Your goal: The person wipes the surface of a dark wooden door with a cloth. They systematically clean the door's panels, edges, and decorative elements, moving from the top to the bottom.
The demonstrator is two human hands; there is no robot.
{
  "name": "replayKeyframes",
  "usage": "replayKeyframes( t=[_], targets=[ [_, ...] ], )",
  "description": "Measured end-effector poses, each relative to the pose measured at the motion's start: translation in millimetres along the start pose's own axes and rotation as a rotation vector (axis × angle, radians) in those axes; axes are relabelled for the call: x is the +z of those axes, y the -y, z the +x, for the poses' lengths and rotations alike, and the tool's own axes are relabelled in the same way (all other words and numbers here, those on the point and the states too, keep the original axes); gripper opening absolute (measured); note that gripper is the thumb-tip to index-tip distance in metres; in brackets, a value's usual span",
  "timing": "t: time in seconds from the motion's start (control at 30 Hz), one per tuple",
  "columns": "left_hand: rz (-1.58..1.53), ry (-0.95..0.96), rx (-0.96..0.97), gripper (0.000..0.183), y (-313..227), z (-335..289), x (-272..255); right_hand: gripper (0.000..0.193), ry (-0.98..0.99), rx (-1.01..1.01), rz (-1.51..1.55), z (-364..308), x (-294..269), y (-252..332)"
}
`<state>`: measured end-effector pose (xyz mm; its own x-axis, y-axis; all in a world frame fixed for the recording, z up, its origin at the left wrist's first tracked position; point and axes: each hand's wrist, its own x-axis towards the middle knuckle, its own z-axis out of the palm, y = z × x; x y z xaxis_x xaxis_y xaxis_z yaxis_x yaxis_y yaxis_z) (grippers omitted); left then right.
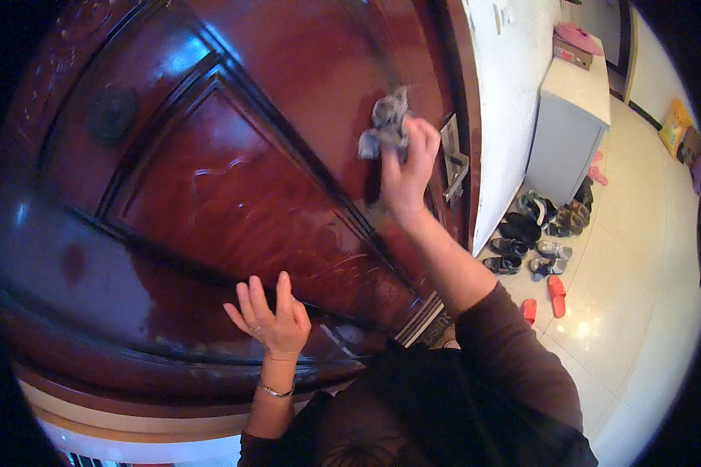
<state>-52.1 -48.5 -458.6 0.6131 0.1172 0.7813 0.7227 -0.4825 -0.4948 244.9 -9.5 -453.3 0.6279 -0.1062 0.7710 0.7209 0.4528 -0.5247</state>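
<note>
A dark red, glossy door [234, 163] with a raised panel fills the left and middle of the view. My right hand [413, 167] grips a crumpled grey cloth [389, 117] against the door's surface, close to the metal door handle [453, 159]. Lower down, my left hand [274, 315] has its fingers spread and holds nothing. It is at the lower part of the panel; whether it touches the door I cannot tell. A ring and a metal bracelet are on that hand and wrist.
Right of the door frame, a white wall [506, 117] leads to a pale cabinet [572, 117] with a box and a pink item on top. Several shoes [522, 227] and red slippers [557, 296] lie on the tiled floor. A yellow bag [676, 128] stands at the far right.
</note>
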Motion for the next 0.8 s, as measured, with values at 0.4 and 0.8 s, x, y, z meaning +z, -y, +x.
replayKeyframes(
  t=[0.4, 0.8],
  targets=[
    [0.036, -0.007, -0.037, 0.038, 4.1, -5.0, -4.8, 0.030, 0.715, -0.370, 0.241, -145.8, -51.4, 54.1],
    [-0.203, -0.107, -0.090, 0.035, 8.0, -7.1, -9.7, 0.038, 0.430, -0.470, 0.279, -80.9, 14.7, 92.7]
  ],
)
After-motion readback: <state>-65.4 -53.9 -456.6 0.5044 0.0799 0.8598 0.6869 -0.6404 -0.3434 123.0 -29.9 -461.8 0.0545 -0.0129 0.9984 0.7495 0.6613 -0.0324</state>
